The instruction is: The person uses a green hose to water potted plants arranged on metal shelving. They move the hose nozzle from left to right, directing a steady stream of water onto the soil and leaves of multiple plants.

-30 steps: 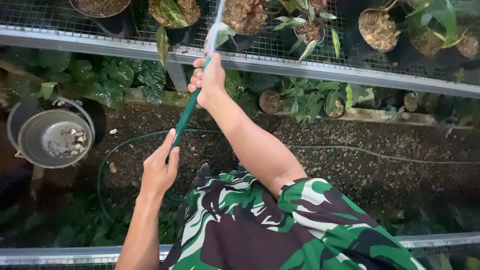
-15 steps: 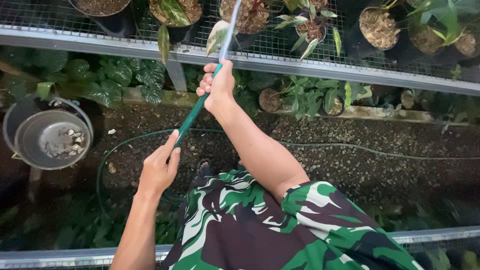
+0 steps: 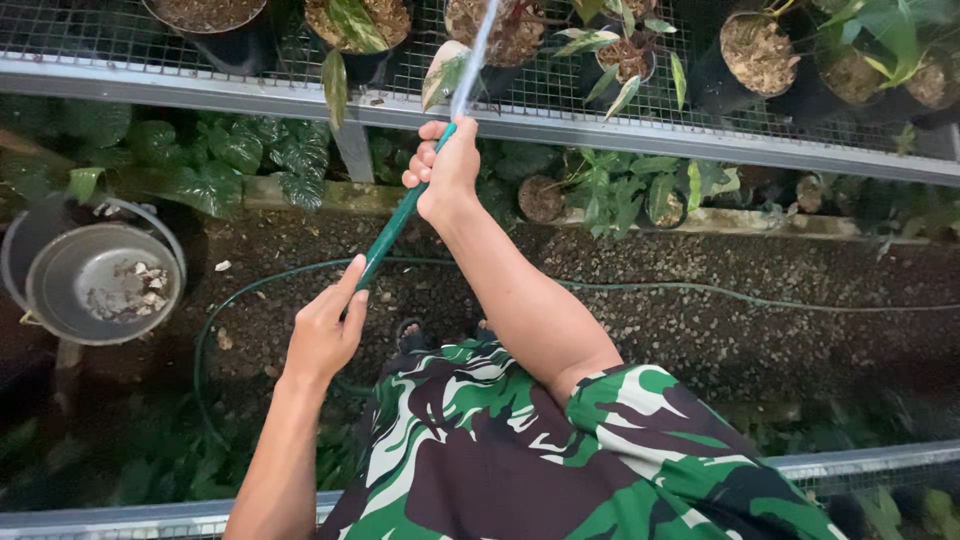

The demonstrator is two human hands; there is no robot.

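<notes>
A long wire-mesh bench (image 3: 120, 45) runs across the top, carrying potted plants (image 3: 757, 50) along its front edge. Below it lies a gravel floor (image 3: 700, 310) with a thin green hose (image 3: 700, 292) trailing over it and a round metal basin (image 3: 100, 285) standing at the left. The person wears a camouflage shirt (image 3: 520, 450). Both hands grip a green hose wand (image 3: 395, 228) slanting up toward the bench's front rail: the right hand (image 3: 445, 172) has its fingers wrapped tight around the upper end, just under the rail, and the left hand (image 3: 325, 332) is closed around the lower part. A pale stream of water (image 3: 478, 45) shoots from the tip over the pots.
</notes>
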